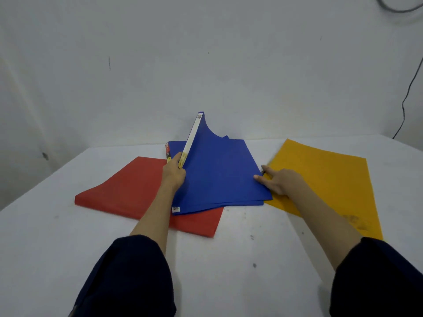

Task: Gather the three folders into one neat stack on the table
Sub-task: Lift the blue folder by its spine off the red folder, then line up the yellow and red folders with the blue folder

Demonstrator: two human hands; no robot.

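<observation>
Three folders lie on the white table point(240, 259). The red folder point(128, 191) is flat at the left. The blue folder point(219, 172) lies partly over the red one's right part, and its right edge overlaps the yellow folder point(327, 181) at the right. My left hand point(175, 171) grips the blue folder's white spine strip, lifting that side so the cover bends up. My right hand point(280, 180) holds the blue folder's right edge, fingers on top, resting over the yellow folder.
A grey wall stands close behind the table's far edge. A black cable point(406, 97) hangs down the wall at the right. Dark sleeves cover both forearms near the front of the table.
</observation>
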